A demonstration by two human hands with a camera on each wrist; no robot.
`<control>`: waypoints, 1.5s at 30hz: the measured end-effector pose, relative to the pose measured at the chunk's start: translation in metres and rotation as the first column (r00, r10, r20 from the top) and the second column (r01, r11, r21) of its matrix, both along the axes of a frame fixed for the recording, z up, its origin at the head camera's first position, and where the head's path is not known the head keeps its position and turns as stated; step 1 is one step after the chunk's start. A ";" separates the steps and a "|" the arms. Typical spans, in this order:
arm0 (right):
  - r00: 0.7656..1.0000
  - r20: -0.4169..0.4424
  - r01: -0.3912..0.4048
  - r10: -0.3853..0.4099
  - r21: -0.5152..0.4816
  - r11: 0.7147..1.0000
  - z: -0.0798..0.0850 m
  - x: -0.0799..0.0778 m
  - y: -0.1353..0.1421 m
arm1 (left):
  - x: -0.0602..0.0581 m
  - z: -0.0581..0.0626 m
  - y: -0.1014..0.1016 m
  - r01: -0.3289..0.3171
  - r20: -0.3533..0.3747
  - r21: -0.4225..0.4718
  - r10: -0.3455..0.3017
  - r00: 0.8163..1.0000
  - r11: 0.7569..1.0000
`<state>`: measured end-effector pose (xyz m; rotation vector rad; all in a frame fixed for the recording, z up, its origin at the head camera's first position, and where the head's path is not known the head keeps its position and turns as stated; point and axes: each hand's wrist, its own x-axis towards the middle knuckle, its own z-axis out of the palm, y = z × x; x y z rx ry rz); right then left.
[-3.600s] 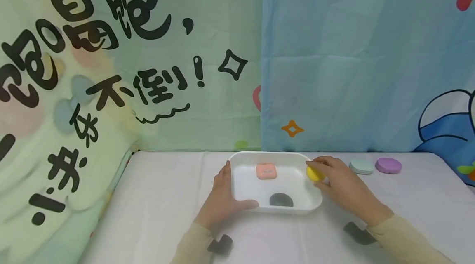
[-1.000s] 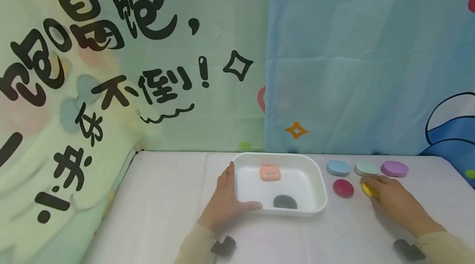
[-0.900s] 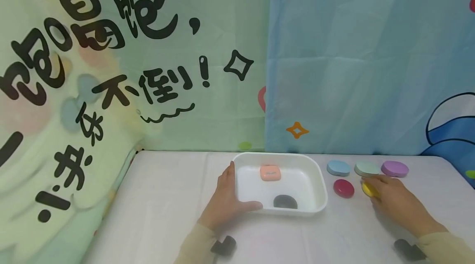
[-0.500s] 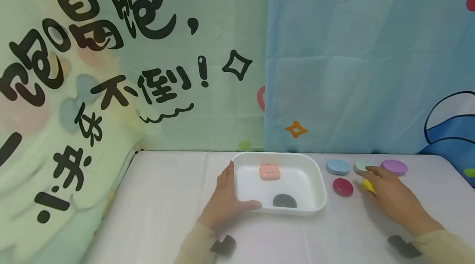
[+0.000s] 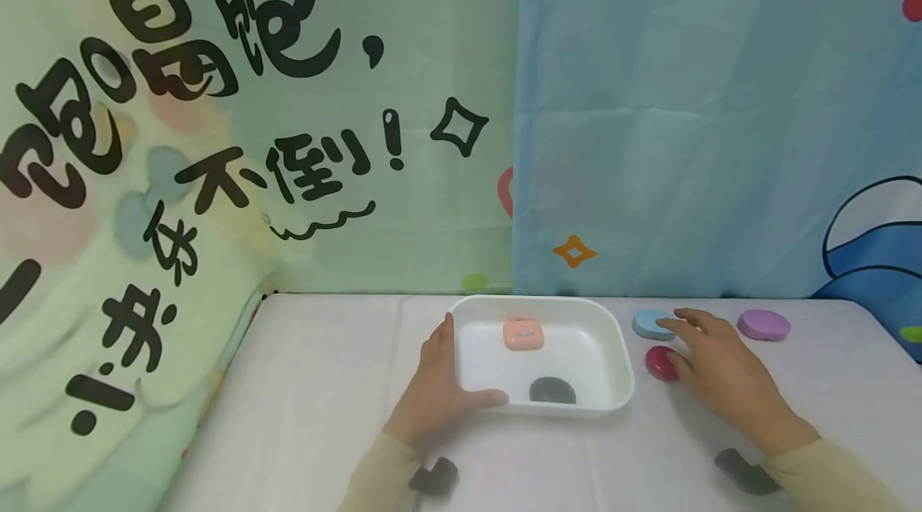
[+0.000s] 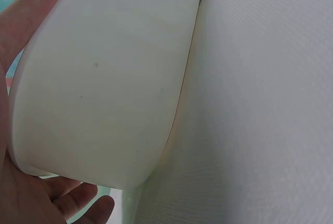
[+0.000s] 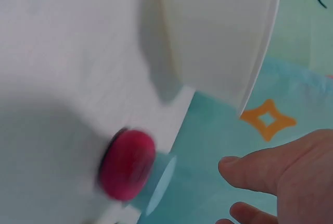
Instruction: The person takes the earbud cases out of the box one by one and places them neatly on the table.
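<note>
My left hand (image 5: 435,392) grips the left front corner of a white tray (image 5: 591,368), thumb over the front rim and fingers along the side. In the left wrist view the tray's outer wall (image 6: 104,88) fills the middle. Inside the tray lie a pink rounded block (image 5: 523,334), like a soap bar, and a dark grey rounded shape (image 5: 552,390) cut off by the front rim. My right hand (image 5: 731,372) hovers holding nothing, fingers apart, close to a red oval soap-like piece (image 5: 659,365) and a light blue one (image 5: 648,323). The yellow and mint pieces are hidden behind it.
A purple oval piece (image 5: 764,325) lies at the back right of the white-clothed table (image 5: 310,400). Printed cloth backdrops, green (image 5: 432,240) and blue (image 5: 684,176), hang behind the table's back edge.
My right hand carried the yellow piece out of the tray, set it on the table at the right, let go and moved left toward the red and blue pieces. The left hand stayed.
</note>
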<state>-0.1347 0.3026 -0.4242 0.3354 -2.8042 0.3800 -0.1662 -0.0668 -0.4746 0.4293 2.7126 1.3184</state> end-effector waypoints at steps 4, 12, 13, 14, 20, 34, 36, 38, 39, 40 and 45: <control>0.996 -0.080 -0.043 0.040 -0.039 0.998 0.001 -0.001 -0.014 | 0.001 0.000 0.000 0.000 0.001 -0.002 0.000 1.000 1.000; 0.999 0.018 -0.048 0.049 -0.050 0.998 0.012 -0.006 -0.043 | 0.000 -0.002 0.001 -0.002 0.003 0.008 0.002 1.000 1.000; 0.998 0.033 -0.044 0.046 -0.048 0.998 0.013 -0.007 -0.047 | 0.000 -0.002 0.001 -0.003 0.004 0.007 0.003 1.000 1.000; 0.998 0.041 -0.044 0.047 -0.053 0.998 0.014 -0.007 -0.050 | 0.000 -0.002 0.001 -0.003 0.005 0.006 0.003 1.000 1.000; 0.995 0.084 -0.040 0.046 -0.072 0.997 0.015 -0.011 -0.072 | 0.001 -0.001 0.000 -0.005 0.006 0.003 0.005 1.000 1.000; 0.986 0.146 -0.058 0.075 -0.114 0.992 0.005 -0.015 -0.122 | 0.001 -0.002 0.001 -0.016 0.010 0.005 0.016 1.000 1.000; 0.985 0.155 -0.054 0.072 -0.119 0.991 0.003 -0.016 -0.128 | 0.001 -0.002 0.001 -0.017 0.008 0.001 0.017 1.000 1.000; 0.985 0.159 -0.049 0.069 -0.123 0.991 0.001 -0.017 -0.133 | 0.001 -0.002 0.002 -0.017 0.003 -0.003 0.017 1.000 1.000; 0.985 0.155 -0.050 0.070 -0.128 0.990 0.000 -0.017 -0.136 | 0.001 -0.002 0.002 -0.016 0.000 -0.006 0.016 1.000 1.000; 0.986 0.151 -0.051 0.071 -0.133 0.990 -0.002 -0.018 -0.138 | 0.001 -0.002 0.002 -0.016 -0.003 -0.009 0.016 1.000 1.000; 0.989 0.108 -0.080 0.099 -0.164 0.983 -0.010 -0.023 -0.145 | 0.000 -0.002 0.001 -0.016 -0.010 -0.023 0.016 1.000 1.000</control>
